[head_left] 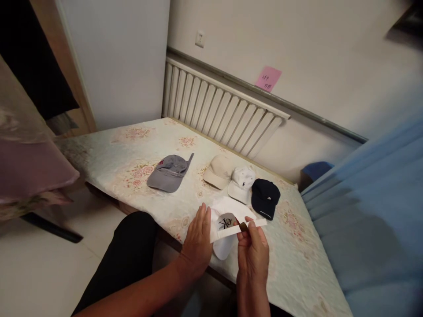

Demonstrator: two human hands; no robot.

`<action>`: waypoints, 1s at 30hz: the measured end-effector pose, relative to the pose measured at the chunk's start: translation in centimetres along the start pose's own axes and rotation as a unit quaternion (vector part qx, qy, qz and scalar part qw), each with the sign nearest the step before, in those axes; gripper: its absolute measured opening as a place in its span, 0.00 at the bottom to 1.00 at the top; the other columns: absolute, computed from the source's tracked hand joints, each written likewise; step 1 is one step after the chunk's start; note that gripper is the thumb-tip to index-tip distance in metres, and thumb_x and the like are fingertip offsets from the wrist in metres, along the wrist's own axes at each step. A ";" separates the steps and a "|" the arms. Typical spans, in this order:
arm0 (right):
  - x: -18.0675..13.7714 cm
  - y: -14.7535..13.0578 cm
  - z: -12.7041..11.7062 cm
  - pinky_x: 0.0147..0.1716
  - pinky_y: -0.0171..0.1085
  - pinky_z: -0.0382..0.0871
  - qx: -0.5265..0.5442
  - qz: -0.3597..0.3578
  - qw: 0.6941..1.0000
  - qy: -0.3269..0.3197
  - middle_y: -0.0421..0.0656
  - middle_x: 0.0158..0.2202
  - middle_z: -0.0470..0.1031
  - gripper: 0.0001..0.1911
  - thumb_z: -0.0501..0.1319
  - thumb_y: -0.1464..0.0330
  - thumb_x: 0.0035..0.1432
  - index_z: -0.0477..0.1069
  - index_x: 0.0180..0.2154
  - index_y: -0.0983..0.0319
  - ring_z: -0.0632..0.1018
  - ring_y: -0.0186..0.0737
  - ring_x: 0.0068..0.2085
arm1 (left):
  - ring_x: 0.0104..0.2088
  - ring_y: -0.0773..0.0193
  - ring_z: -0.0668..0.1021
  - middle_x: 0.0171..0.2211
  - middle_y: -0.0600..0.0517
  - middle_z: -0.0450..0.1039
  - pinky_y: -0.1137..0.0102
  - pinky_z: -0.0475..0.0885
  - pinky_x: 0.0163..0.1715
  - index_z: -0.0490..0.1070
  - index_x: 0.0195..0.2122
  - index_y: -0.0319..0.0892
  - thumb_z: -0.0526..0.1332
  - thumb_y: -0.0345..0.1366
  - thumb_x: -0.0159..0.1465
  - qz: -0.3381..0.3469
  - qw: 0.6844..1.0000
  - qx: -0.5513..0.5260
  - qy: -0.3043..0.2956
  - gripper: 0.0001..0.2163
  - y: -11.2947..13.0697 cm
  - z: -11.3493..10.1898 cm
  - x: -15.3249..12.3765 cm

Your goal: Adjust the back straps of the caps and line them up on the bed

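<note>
A white cap is held up between my hands above the near edge of the bed, its back opening towards me. A grey patch with dark "CK" lettering shows through the opening, and the white brim hangs below. My left hand presses against the cap's left side with fingers stretched straight; its thumb is hidden. With fingertips pinched, my right hand grips the white back strap by its dark buckle. The strap's free end sticks out to the right.
On the floral bed cover lie a grey cap, a beige cap, a white cap with a small dark logo and a navy cap. A radiator lines the wall; a blue curtain hangs at right.
</note>
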State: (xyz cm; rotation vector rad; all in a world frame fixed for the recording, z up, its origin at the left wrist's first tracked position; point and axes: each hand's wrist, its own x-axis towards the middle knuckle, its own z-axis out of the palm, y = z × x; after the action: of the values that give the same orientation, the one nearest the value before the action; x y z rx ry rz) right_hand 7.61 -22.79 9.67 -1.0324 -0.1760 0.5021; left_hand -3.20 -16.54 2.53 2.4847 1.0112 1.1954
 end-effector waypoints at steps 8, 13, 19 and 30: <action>-0.1 -0.5 -0.1 0.43 0.38 0.74 0.025 -0.005 0.999 0.027 0.42 0.41 0.74 0.15 0.68 0.64 0.47 0.73 0.36 0.63 0.77 0.35 0.38 | 0.65 0.54 0.55 0.66 0.34 0.45 0.58 0.64 0.58 0.30 0.67 0.38 0.43 0.19 0.62 0.005 1.000 -0.013 -0.028 0.33 -0.2 0.6 0.2; -0.2 -0.6 -0.1 0.42 0.36 0.75 0.041 0.008 0.999 0.024 0.42 0.42 0.74 0.16 0.70 0.65 0.45 0.73 0.37 0.63 0.77 0.34 0.38 | 0.64 0.55 0.57 0.66 0.36 0.46 0.59 0.66 0.57 0.29 0.67 0.41 0.44 0.19 0.61 -0.029 0.998 -0.029 -0.044 0.35 -0.1 0.7 0.4; -0.2 -0.9 -0.4 0.44 0.35 0.74 0.030 0.007 0.999 -0.013 0.43 0.42 0.75 0.20 0.70 0.66 0.44 0.72 0.40 0.63 0.78 0.35 0.40 | 0.64 0.54 0.58 0.67 0.37 0.44 0.59 0.68 0.55 0.29 0.67 0.43 0.46 0.19 0.59 -0.035 0.997 -0.036 -0.057 0.37 0.2 0.6 0.8; 0.0 -1.0 -0.6 0.42 0.34 0.75 0.005 -0.006 1.000 -0.012 0.42 0.41 0.76 0.22 0.71 0.68 0.43 0.70 0.41 0.63 0.78 0.35 0.39 | 0.64 0.52 0.59 0.66 0.35 0.45 0.58 0.68 0.54 0.32 0.67 0.40 0.46 0.20 0.60 -0.021 0.998 -0.031 -0.053 0.35 0.7 0.5 0.9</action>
State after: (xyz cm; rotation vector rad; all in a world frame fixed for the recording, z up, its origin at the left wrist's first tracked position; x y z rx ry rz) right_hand 8.12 -23.64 10.24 -1.0158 -0.2003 0.5040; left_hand -2.09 -16.40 3.08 2.4380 0.9791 1.0547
